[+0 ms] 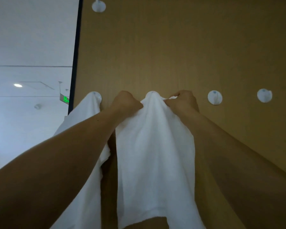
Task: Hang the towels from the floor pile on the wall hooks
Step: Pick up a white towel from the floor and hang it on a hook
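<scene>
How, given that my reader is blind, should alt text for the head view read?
A person's left hand and right hand pinch a white cloth towel peaked, apparently over a hidden hook, on a tan wooden wall. A second white towel hangs from a round white hook beside the left hand; three more round white hooks are bare.

A bare hook [214, 97] and a farther hook [264, 95] are sitting clear on the wooden wall [172, 47], open panel lying around them. Leftward, a hung towel [89, 116] is blocking, while the left hand [127, 100] and right hand [182, 100] are crowding the middle towel [155, 146].
</scene>
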